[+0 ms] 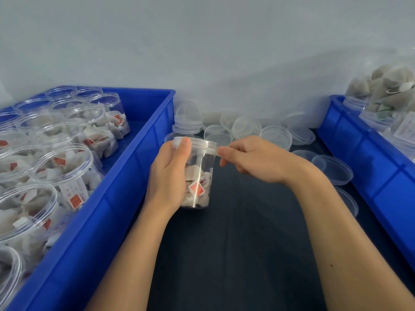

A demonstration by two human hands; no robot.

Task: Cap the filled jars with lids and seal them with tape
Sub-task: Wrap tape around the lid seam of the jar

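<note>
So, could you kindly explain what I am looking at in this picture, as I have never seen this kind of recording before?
There is no machine here: a person wears a camera on the head, looking down at their own two bare hands. The left hand has a grip round a clear jar of tea bags, already capped with a lid. The right hand pinches something thin and clear at the lid's edge, probably tape, though it is hard to see. All this is over a dark table. The left bin, blue, holds open filled jars. Loose lids lie at the back, and a second bin stands on the right.
</note>
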